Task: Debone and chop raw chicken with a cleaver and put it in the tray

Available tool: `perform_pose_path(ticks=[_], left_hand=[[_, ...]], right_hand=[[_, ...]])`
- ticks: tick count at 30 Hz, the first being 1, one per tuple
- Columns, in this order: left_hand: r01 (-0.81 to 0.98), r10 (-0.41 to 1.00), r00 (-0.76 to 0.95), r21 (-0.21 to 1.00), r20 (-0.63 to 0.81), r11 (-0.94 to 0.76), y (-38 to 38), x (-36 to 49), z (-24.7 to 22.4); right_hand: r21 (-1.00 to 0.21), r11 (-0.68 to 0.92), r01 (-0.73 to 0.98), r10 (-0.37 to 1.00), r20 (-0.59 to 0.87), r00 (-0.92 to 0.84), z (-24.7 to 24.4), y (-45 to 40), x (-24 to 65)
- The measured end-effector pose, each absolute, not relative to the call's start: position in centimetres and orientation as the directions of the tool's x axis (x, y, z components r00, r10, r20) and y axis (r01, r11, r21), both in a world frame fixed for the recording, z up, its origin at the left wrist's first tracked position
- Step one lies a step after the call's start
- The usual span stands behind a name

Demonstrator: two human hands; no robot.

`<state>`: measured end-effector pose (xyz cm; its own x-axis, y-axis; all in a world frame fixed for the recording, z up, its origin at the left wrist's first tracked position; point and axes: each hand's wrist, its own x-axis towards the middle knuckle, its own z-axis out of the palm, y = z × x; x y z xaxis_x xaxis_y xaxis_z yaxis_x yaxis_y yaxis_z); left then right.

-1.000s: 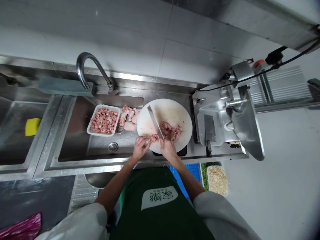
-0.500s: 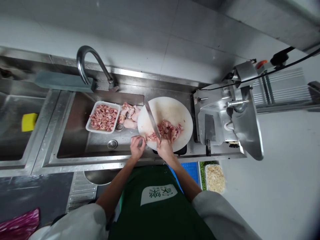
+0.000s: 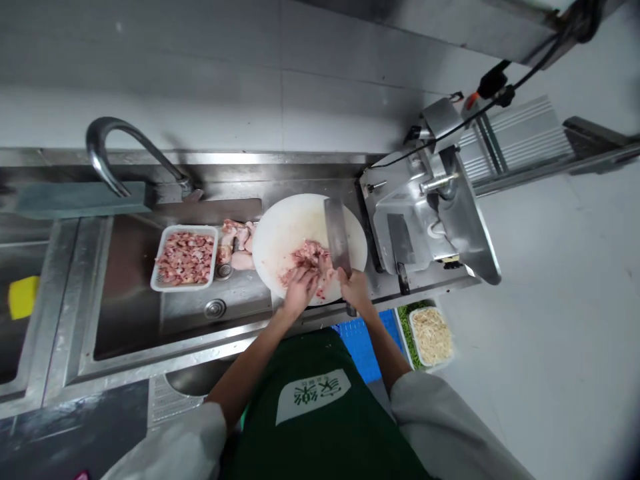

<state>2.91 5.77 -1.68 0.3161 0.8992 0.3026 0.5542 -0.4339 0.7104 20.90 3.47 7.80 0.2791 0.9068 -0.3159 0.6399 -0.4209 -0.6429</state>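
A round white cutting board (image 3: pixel 280 227) holds a heap of chopped raw chicken (image 3: pixel 309 252). My left hand (image 3: pixel 300 291) is at the front of the heap, its bent fingers closed on some of the meat; the fingertips are partly lost among the pieces. In my right hand (image 3: pixel 354 288) is the handle of a cleaver (image 3: pixel 337 230). Its broad blade points away from me across the right side of the board, just right of the meat. Larger raw chicken pieces (image 3: pixel 242 261) lie in the sink left of the board, beside a white basket (image 3: pixel 155 283) of cut meat.
A faucet (image 3: pixel 103 160) arches over the sink (image 3: pixel 187 320). To the right stands a metal slicer (image 3: pixel 463 200) with a second cleaver (image 3: pixel 400 240) lying on it. A yellow sponge (image 3: pixel 23 297) is far left. Below right, a tub of pale shreds (image 3: pixel 431 335) sits low.
The cleaver has swung from the board's left side to its right, with my right hand moving right. My left hand has moved from the board's left edge onto the meat. The camera view has shifted.
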Motion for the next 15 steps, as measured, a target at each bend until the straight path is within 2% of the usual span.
perform_pose_path(ticks=[2,4,8,10,13,15], left_hand=[[0.611,0.875,0.430,0.642,0.223,-0.464,7.3,6.4,-1.3],[0.693,0.876,0.466,0.562,0.128,-0.451,8.5,9.3,-1.1],[0.821,0.918,0.396,0.443,0.012,-0.360,10.1,12.3,-0.6],[0.861,0.928,0.359,0.419,-0.097,-0.289,10.8,12.8,0.0],[0.860,0.881,0.369,0.469,-0.297,-0.202,12.1,12.5,0.8],[0.761,0.823,0.456,0.628,-0.339,-0.163,12.8,11.6,1.2]], right_hand=[[-0.666,-0.517,0.538,0.852,-0.343,0.395,7.9,1.3,24.0],[-0.680,-0.594,0.429,0.788,-0.386,0.478,7.6,-1.1,26.3],[-0.691,-0.658,0.298,0.702,-0.420,0.576,6.6,-5.2,28.4],[-0.699,-0.672,0.247,0.675,-0.440,0.592,6.1,-6.4,28.6],[-0.692,-0.698,0.186,0.639,-0.484,0.597,5.4,-7.5,28.4],[-0.680,-0.706,0.200,0.639,-0.488,0.595,5.1,-7.8,28.3]])
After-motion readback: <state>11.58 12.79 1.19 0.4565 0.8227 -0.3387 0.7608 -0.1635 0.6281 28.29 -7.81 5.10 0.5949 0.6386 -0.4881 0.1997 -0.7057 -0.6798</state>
